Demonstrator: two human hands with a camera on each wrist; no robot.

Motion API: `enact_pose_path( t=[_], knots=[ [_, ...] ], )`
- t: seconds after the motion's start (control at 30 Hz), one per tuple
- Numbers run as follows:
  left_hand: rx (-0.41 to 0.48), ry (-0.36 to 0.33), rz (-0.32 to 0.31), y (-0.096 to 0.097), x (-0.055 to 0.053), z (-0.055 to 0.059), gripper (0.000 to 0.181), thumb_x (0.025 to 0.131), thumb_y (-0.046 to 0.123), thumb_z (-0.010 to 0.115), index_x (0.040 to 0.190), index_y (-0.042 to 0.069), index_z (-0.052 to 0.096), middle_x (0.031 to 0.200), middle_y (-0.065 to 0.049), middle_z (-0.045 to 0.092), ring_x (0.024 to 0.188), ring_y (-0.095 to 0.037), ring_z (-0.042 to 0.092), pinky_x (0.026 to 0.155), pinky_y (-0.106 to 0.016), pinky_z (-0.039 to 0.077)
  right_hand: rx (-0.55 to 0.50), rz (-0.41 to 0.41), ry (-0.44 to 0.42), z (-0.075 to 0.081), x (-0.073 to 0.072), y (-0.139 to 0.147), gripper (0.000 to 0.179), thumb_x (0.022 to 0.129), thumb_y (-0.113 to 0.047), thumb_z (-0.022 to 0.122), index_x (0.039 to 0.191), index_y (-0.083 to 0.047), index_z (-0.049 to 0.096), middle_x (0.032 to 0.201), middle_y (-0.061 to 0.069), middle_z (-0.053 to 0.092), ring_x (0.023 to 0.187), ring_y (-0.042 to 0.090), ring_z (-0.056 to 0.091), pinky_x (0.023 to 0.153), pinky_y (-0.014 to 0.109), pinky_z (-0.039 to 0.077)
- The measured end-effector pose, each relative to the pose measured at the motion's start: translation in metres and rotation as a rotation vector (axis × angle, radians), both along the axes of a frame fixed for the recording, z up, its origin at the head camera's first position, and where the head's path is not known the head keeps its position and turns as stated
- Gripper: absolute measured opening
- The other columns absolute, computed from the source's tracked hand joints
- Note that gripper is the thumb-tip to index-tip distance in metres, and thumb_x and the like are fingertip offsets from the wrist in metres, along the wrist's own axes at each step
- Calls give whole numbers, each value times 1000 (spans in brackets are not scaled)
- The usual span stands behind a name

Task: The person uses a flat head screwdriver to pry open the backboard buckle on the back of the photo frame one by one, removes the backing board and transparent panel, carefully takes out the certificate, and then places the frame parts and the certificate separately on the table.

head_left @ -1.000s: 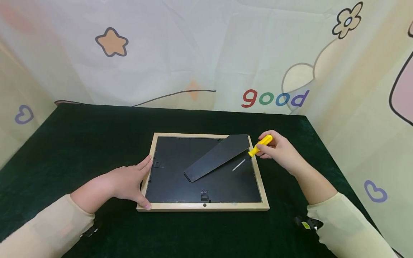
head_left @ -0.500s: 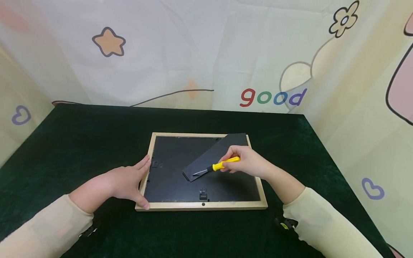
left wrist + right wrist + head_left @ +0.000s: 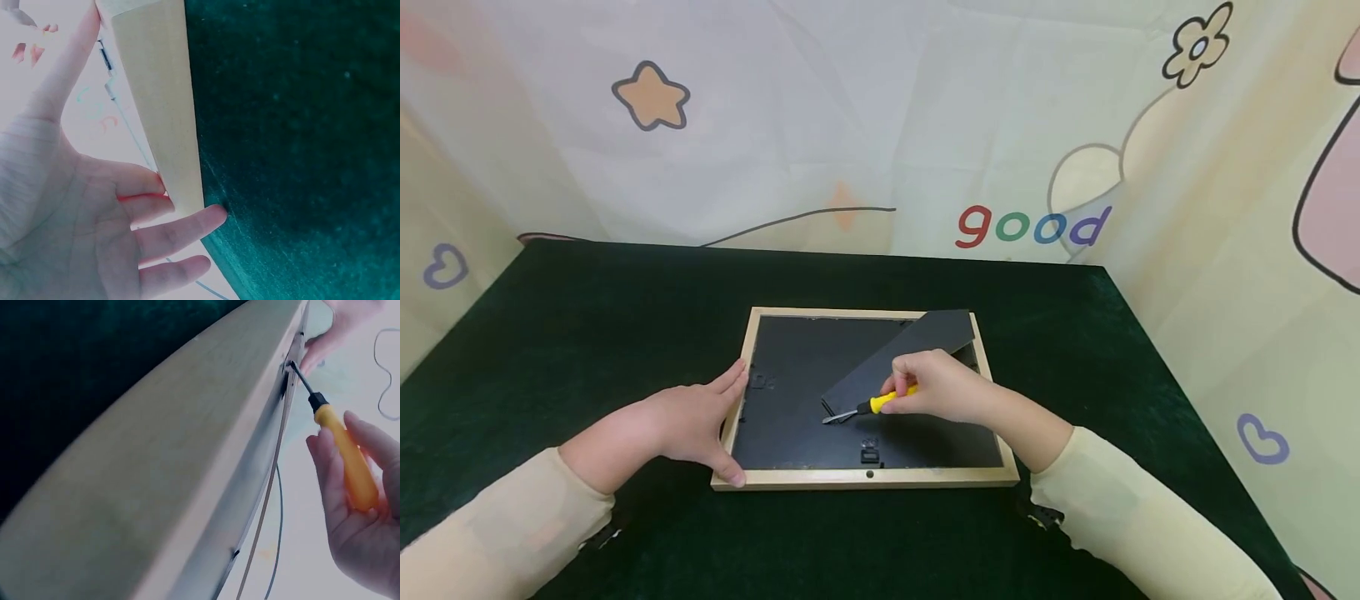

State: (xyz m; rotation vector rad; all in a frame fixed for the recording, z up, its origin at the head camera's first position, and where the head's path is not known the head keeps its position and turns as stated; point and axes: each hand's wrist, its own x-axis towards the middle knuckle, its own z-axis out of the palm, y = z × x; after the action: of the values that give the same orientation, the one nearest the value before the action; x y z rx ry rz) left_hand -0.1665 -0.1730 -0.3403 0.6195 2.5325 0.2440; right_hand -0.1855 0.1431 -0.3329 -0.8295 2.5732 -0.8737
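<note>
A light wooden picture frame lies back side up, its black backing board showing. Across the board slants a dark easel leg, its lower end towards the frame's middle. My left hand rests along the frame's left edge, thumb at the near corner, fingers extended in the left wrist view beside the wooden edge. With thumb and fingers my right hand grips the yellow handle of a screwdriver. The screwdriver's metal tip is right at the leg's lower end in the head view.
A dark green cloth covers the table beneath the frame. Behind it hangs a pale printed curtain. A small black hanger sits on the backing near the front rim.
My right hand has brought the screwdriver leftward from the frame's right edge, its tip now at the leg's lower end. My left hand keeps its place on the frame.
</note>
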Motion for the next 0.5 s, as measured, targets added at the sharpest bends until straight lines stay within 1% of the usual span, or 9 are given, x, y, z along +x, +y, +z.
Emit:
enact_pose_path(
  t=[0.07, 0.17, 0.27, 0.33, 0.4, 0.5],
  knots=[
    [-4, 1, 0, 0, 0, 0, 135, 52, 68, 75, 148, -1, 11, 153, -22, 6, 125, -43, 39, 93, -57, 38, 37, 19, 25, 0, 0, -6, 20, 81, -14, 74, 75, -14, 55, 96, 0, 69, 85, 14, 61, 74, 20, 51],
    [-5, -3, 2, 0, 0, 0, 135, 52, 68, 75, 148, -1, 11, 153, -22, 6, 125, -43, 39, 93, -57, 39, 101, 69, 46, 2, -2, -14, 9, 85, -12, 69, 89, -14, 62, 99, 0, 67, 87, 14, 59, 79, 22, 50],
    [-4, -7, 2, 0, 1, 0, 134, 52, 68, 76, 148, -1, 11, 153, -22, 6, 125, -44, 39, 93, -57, 39, 178, 133, 94, 3, -2, -21, 20, 87, -14, 66, 107, -14, 67, 106, -1, 66, 92, 14, 57, 83, 24, 48],
    [-1, -8, 1, 0, 0, 0, 134, 53, 67, 76, 147, -2, 12, 153, -23, 6, 125, -44, 38, 93, -57, 39, 225, 167, 151, 4, -2, -25, 23, 87, -18, 66, 110, -16, 69, 109, -3, 66, 94, 13, 58, 84, 25, 48],
    [-1, -6, -2, 1, 0, 0, 133, 53, 68, 75, 147, -2, 12, 153, -23, 5, 125, -45, 38, 92, -57, 39, 258, 182, 194, 5, -2, -29, 23, 87, -23, 67, 110, -17, 70, 109, -3, 66, 92, 13, 58, 81, 24, 48],
    [5, -2, -9, 1, -1, -1, 134, 53, 68, 75, 147, -2, 12, 153, -23, 5, 126, -45, 37, 92, -57, 39, 284, 187, 208, 5, -2, -32, 25, 87, -26, 67, 111, -19, 68, 108, -4, 67, 86, 12, 59, 75, 22, 48]
  ],
)
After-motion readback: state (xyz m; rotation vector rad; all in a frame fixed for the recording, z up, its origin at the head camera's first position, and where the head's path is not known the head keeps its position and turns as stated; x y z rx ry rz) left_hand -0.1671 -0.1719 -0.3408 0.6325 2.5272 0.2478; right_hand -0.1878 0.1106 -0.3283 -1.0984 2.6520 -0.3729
